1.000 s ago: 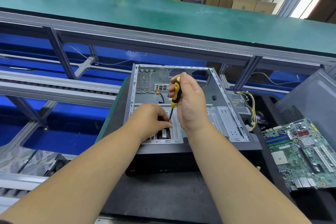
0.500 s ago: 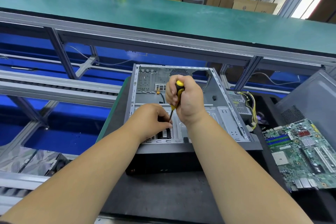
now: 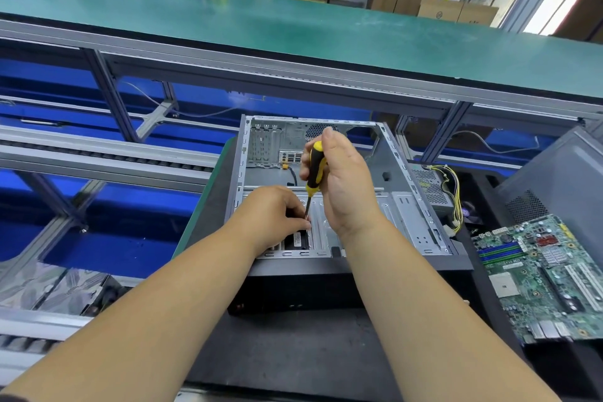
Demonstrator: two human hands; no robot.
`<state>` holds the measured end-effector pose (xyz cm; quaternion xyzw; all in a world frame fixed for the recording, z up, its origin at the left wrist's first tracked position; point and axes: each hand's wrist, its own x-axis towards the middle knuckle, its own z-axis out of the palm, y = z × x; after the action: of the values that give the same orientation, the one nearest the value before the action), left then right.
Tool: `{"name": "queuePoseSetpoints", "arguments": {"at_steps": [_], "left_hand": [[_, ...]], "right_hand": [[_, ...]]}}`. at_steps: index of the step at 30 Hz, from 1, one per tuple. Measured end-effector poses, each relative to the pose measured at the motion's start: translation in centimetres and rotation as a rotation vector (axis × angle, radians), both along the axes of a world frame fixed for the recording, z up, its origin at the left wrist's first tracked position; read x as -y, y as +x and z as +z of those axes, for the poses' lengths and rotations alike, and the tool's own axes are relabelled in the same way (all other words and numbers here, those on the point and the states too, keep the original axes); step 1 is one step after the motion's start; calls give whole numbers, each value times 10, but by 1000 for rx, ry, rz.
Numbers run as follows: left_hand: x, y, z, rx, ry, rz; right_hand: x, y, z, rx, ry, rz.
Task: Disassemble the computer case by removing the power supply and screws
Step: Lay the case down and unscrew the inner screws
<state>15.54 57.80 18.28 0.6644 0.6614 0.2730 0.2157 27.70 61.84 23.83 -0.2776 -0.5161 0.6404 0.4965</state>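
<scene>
Right-hand grip [image 3: 342, 179] wrapped around upright screwdriver [image 3: 314, 170], left hand [image 3: 274, 215] pinching its shaft inside computer case [image 3: 404, 206].

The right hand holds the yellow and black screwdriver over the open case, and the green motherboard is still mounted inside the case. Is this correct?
Not quite. The right hand does hold the screwdriver over the open case, but the motherboard is not mounted inside. The head view shows it lying outside the case, to its right.
</scene>
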Motion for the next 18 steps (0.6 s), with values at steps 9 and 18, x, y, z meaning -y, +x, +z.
{"name": "queuePoseSetpoints", "arguments": {"at_steps": [9,18], "left_hand": [[0,0,-4,17,9,42],[0,-1,-4,10,2,34]], "right_hand": [[11,-5,3,-13,8,71],[2,5,7,73,22,-2]]}}
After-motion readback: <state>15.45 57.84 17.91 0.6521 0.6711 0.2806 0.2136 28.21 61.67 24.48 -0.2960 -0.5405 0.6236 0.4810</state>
